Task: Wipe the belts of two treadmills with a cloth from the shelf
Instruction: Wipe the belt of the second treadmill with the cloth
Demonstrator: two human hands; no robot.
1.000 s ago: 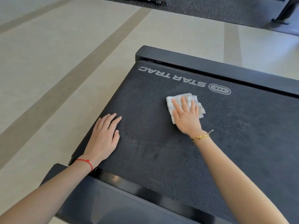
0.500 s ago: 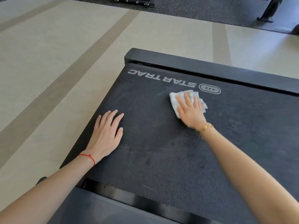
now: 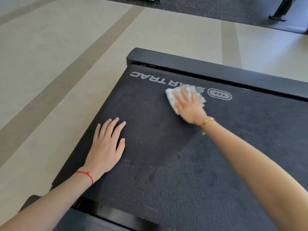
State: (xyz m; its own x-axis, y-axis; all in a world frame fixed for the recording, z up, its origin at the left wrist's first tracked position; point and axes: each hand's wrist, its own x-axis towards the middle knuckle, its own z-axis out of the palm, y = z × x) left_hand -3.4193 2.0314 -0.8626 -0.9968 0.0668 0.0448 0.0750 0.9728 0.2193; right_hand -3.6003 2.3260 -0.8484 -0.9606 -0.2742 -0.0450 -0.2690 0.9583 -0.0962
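A black treadmill belt with a grey STAR TRAC logo fills the middle of the head view. A small white cloth lies on the belt over part of the logo. My right hand presses flat on the cloth with straight fingers; it is blurred by motion. My left hand rests flat on the belt near its left edge, fingers spread, holding nothing.
The treadmill's black rear end rail borders the belt at the far side, and a black side rail runs along the near edge. Beige floor with darker stripes lies to the left. Dark gym matting and an equipment leg sit at the top.
My right hand has pushed the cloth away from me, up the belt onto the logo. My left hand has stayed in place on the belt.
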